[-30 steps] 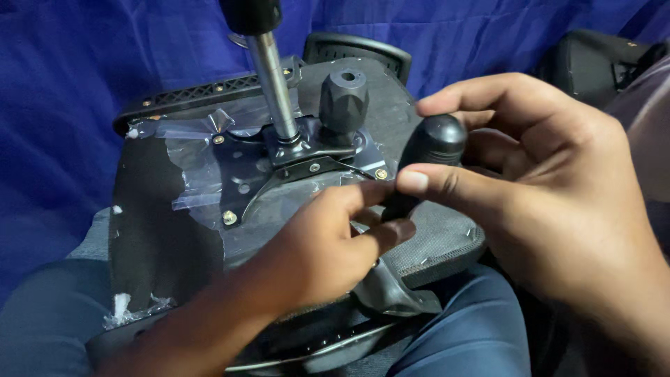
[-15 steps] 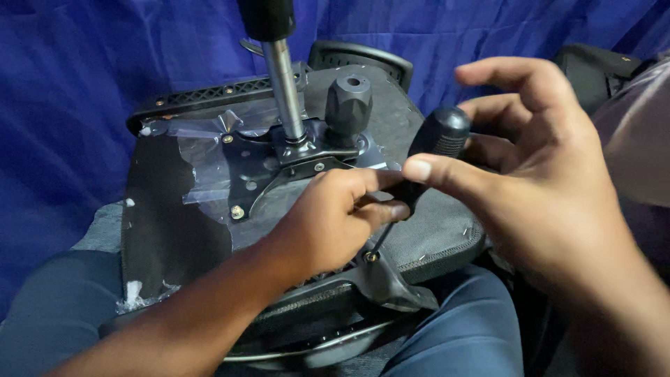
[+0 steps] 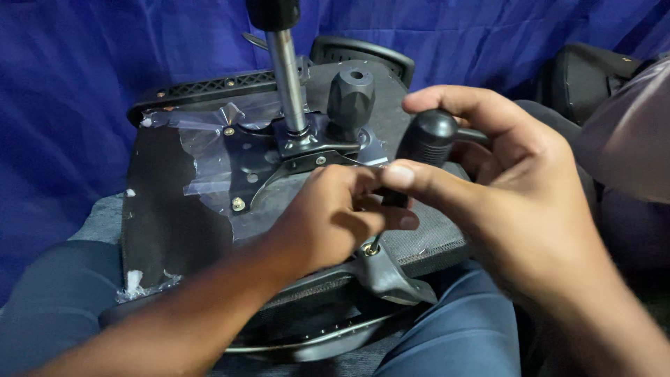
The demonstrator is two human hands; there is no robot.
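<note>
An upturned office chair seat (image 3: 167, 209) rests on my lap, its black underside partly covered by torn clear plastic. My right hand (image 3: 530, 209) grips the black handle of a screwdriver (image 3: 427, 136) between thumb and fingers. My left hand (image 3: 335, 216) is closed around the screwdriver's shaft, just below the handle. The tip sits at a brass-coloured bolt (image 3: 370, 249) on a grey armrest bracket (image 3: 394, 279) at the seat's near edge. The shaft itself is mostly hidden by my left fingers.
A chrome gas-lift rod (image 3: 286, 77) rises from the black metal mechanism plate (image 3: 279, 157), with a black knob (image 3: 350, 98) beside it. Blue cloth (image 3: 84, 70) hangs behind. A black bag (image 3: 593, 70) lies at the far right. My trousered legs lie under the seat.
My right fingers opened around the handle and have closed on it again in a new grip. My left hand stayed on the shaft. The view has shifted slightly.
</note>
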